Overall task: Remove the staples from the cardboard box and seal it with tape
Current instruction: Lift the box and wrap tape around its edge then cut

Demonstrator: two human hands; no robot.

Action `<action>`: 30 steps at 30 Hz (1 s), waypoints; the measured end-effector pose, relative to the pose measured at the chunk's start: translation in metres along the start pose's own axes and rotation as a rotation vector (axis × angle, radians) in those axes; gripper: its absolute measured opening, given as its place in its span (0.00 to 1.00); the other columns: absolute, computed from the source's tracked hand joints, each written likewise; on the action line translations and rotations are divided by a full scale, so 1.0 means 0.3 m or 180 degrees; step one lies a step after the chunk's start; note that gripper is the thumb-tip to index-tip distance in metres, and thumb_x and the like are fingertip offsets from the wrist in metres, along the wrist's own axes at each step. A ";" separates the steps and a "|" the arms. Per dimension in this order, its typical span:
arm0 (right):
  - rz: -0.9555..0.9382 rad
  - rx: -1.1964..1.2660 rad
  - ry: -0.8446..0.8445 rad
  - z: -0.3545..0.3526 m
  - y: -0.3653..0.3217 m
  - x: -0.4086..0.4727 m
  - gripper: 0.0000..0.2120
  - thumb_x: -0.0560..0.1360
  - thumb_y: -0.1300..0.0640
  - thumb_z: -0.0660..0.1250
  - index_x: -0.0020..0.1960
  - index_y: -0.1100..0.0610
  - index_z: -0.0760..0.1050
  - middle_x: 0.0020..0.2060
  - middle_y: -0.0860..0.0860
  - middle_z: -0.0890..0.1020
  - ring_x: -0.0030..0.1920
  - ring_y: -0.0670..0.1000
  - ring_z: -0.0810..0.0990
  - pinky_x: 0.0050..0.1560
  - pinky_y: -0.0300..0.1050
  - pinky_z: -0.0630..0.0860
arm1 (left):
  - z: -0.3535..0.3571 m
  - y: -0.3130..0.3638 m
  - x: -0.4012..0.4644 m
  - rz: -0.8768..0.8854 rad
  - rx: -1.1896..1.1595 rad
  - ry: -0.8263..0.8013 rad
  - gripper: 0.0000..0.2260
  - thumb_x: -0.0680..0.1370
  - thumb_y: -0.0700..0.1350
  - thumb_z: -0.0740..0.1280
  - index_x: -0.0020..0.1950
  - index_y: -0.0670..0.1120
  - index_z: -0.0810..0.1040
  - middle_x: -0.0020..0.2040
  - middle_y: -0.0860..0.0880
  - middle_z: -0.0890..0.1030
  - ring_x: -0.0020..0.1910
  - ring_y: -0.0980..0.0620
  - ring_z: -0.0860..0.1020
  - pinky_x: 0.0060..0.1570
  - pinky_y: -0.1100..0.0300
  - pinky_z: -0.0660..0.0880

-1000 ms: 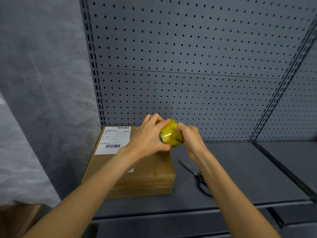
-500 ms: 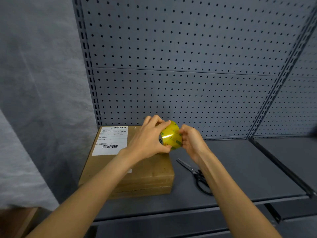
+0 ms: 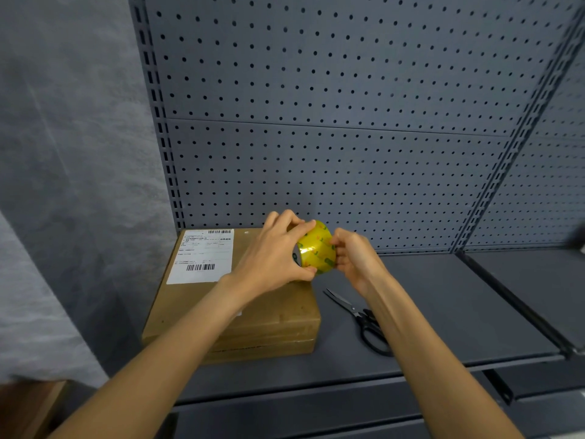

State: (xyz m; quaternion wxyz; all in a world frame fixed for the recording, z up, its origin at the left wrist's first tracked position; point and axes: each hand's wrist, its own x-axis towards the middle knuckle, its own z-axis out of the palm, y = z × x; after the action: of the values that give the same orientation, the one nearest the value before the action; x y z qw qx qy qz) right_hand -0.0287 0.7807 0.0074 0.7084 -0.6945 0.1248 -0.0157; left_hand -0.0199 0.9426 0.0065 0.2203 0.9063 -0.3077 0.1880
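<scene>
Tape roll (image 3: 317,248), yellow: held above the cardboard box (image 3: 253,315), gripped between left hand (image 3: 272,256) and right hand (image 3: 356,258). Box: closed, white shipping label (image 3: 202,256) on top, resting on grey shelf (image 3: 443,312). Scissors (image 3: 361,318), black-handled: flat on shelf, just right of box. Pegboard (image 3: 332,137): behind.

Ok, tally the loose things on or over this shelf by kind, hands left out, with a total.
Cardboard box: 1
Roll of yellow tape, held over the box by the left hand and right hand: 1
Black-handled scissors, lying on the shelf right of the box: 1
Total: 3
</scene>
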 end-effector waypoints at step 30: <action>0.0015 0.0166 -0.0061 0.002 0.001 -0.008 0.08 0.74 0.63 0.59 0.36 0.58 0.71 0.36 0.58 0.74 0.36 0.53 0.73 0.40 0.46 0.72 | 0.014 -0.011 0.002 -0.0053 -0.0071 0.0057 0.37 0.68 0.57 0.73 0.74 0.51 0.65 0.61 0.52 0.67 0.59 0.56 0.60 0.53 0.63 0.65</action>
State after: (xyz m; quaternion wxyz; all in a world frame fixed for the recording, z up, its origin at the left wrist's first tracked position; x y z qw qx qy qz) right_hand -0.0311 0.7818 0.0074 0.7275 -0.6756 0.1191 -0.0106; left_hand -0.0166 0.9425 0.0022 0.2347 0.9046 -0.3003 0.1907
